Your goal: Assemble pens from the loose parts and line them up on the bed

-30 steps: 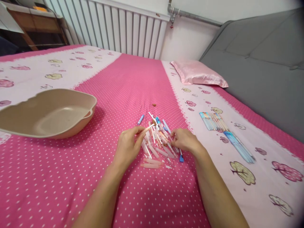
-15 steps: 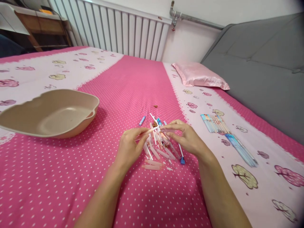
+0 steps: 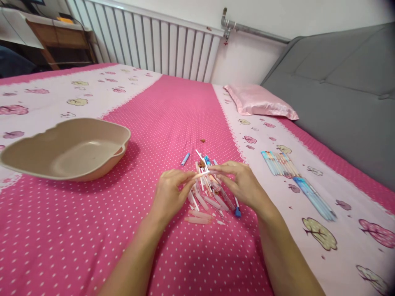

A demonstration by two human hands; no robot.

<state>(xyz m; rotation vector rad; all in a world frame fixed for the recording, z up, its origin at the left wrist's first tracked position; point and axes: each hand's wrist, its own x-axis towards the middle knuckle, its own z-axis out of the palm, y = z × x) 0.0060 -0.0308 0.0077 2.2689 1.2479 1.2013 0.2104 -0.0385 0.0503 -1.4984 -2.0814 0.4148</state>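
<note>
The right hand has lifted off the pile of pen parts at frame centre. Its curled fingertips now meet the thin white refill pinched in the left hand — whether the right hand grips anything, I cannot tell.

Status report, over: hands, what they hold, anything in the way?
Left grip and right grip both pinched on one thin white pen refill. Held above pile of pen parts. Beige basin off left, apart from hands.

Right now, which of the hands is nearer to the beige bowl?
Left. The left hand, pinching a white refill over the pen parts, lies right of the beige bowl; the right hand is farther right, beyond them.
</note>
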